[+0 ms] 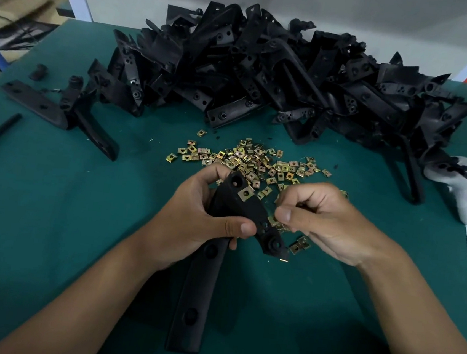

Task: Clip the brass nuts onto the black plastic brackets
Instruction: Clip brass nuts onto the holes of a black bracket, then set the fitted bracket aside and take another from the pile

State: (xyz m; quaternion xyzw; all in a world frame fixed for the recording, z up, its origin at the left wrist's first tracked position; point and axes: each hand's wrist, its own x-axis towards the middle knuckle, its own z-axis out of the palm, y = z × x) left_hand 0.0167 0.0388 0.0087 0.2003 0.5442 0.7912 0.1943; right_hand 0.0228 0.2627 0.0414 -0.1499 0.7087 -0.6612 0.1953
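Fingers (pixel 238 228) grip bracket (pixel 240 206) (nut (pixel 245 193) clipped)

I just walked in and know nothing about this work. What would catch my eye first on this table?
Probably the big heap of black plastic brackets along the far side of the green table, then the glinting scatter of brass nuts before it. Nearest, the left hand grips a bracket with one nut clipped on, while the right hand pinches small brass nuts.

Two bare forearms, left hand (pixel 208 217) and right hand (pixel 328 218) ungloved, short trimmed nails
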